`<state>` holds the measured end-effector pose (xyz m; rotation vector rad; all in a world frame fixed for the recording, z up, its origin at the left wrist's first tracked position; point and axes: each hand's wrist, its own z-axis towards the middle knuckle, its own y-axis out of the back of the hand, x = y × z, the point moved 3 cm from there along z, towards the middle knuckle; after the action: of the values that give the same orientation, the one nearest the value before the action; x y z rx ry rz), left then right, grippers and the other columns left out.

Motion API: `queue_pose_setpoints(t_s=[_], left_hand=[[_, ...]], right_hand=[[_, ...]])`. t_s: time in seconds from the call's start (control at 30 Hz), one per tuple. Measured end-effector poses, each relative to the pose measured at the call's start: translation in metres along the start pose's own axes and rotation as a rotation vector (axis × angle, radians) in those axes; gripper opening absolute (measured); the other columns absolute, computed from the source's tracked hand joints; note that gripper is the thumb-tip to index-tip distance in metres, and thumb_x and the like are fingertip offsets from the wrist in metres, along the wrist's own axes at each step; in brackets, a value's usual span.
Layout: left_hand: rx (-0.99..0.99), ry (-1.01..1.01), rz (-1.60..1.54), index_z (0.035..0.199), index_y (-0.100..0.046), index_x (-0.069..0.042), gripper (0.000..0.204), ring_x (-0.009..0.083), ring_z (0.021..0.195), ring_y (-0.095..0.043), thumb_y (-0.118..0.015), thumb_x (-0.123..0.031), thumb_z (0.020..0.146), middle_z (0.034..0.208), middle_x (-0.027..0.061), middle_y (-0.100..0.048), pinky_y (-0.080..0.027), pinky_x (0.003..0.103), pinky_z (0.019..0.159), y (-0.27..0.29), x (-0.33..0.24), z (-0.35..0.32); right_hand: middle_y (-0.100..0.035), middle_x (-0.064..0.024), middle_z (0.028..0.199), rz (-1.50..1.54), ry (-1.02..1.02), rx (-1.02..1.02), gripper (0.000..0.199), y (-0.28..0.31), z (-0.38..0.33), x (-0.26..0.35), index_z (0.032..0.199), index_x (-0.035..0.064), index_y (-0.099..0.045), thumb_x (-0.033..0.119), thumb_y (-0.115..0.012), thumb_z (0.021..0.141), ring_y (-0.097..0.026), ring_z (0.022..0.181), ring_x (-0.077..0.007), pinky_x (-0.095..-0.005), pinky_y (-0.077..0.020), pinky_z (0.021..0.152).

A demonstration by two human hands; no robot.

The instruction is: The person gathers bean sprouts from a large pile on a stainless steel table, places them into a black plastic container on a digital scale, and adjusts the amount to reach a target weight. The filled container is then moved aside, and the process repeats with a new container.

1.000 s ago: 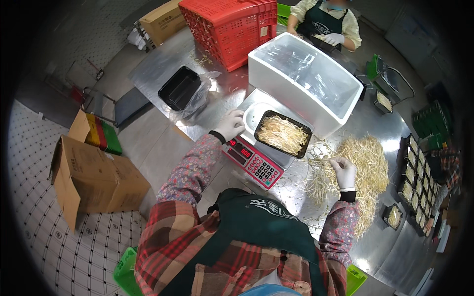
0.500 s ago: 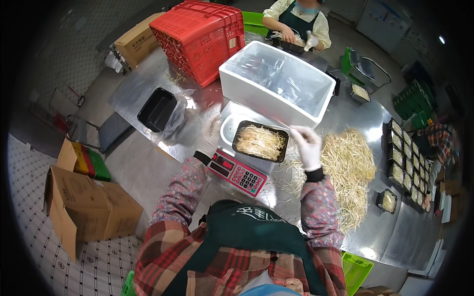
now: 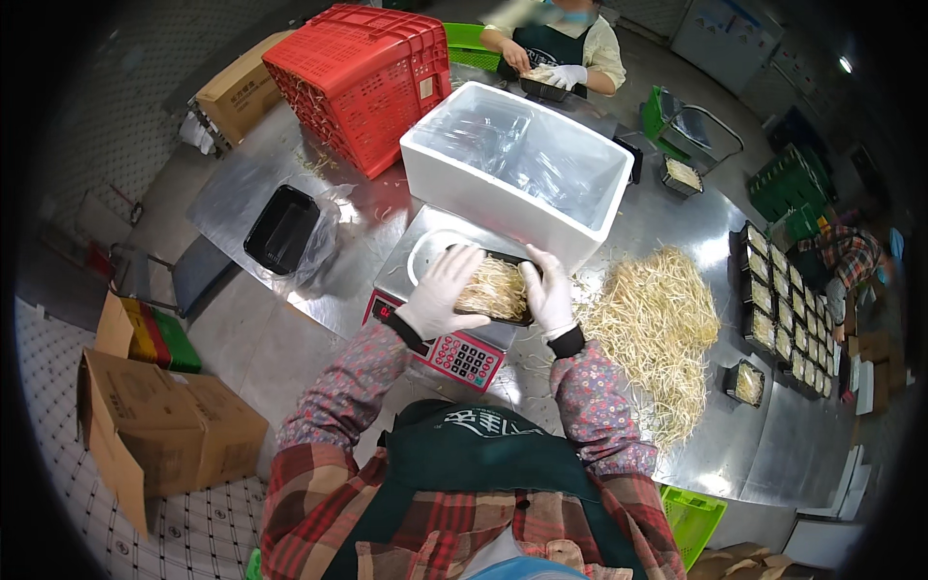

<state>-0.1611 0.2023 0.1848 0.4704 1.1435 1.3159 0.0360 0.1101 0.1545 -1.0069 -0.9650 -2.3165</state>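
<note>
A black plastic tray of bean sprouts [image 3: 498, 288] rests on the platform of a red-edged digital scale [image 3: 454, 360]. My left hand [image 3: 445, 293], in a white glove, spans the tray's left end, fingers along the far side and thumb by the near rim. At the right end my right hand [image 3: 549, 292], gloved too, grips the rim, with fingers reaching over onto the sprouts. Both hands partly cover the tray, and my left one hides much of the scale's display. Loose bean sprouts [image 3: 662, 333] lie heaped just right of my right hand.
A white foam box [image 3: 512, 193] with clear film inside stands beyond the scale, beside a red crate [image 3: 358, 87]. Black empty trays [image 3: 282, 229] lie left by a clear bag. Filled trays [image 3: 783, 309] line the right side. Across the table, a co-worker [image 3: 556, 58] handles another tray.
Both hands have come inward from beside the scale onto the tray and now clasp its two ends. The view has shifted slightly. The co-worker's gloved hand has moved down to the tray there.
</note>
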Motion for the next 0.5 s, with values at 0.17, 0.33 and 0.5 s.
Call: queue_pose_setpoints(t_s=[0.17,0.33,0.5], left_hand=[[0.242,-0.053,0.020,0.135,-0.046,-0.004,0.072,0.0358,0.119,-0.048,-0.068,-0.042,0.077,0.132,0.0163,-0.050,-0.038,0.047,0.103,-0.058,0.033,0.034],[0.324,-0.047,0.117,0.127,-0.051,-0.005,0.063,0.0337,0.111,-0.050,-0.069,-0.033,0.073,0.120,0.0125,-0.053,-0.042,0.046,0.093,-0.070,0.055,0.049],[0.303,-0.003,-0.012,0.134,-0.047,-0.004,0.080,0.0352,0.122,-0.047,-0.074,-0.047,0.072,0.132,0.0155,-0.050,-0.037,0.046,0.102,-0.053,0.042,0.045]], right_hand=[[-0.053,-0.0304,0.127,-0.319,-0.085,0.260,0.072,-0.057,-0.026,-0.004,0.135,-0.0104,-0.042,0.047,-0.054,0.094,-0.050,0.119,-0.0451,-0.0487,-0.0381,0.104],[-0.042,-0.0350,0.137,-0.341,-0.145,0.372,0.096,-0.066,-0.013,-0.005,0.143,-0.0131,-0.029,0.062,-0.054,0.088,-0.042,0.127,-0.0512,-0.0512,-0.0325,0.110],[-0.055,-0.0306,0.128,-0.261,0.018,0.488,0.086,-0.024,0.013,0.011,0.140,-0.0084,-0.039,0.053,-0.065,0.085,-0.054,0.120,-0.0419,-0.0440,-0.0424,0.104]])
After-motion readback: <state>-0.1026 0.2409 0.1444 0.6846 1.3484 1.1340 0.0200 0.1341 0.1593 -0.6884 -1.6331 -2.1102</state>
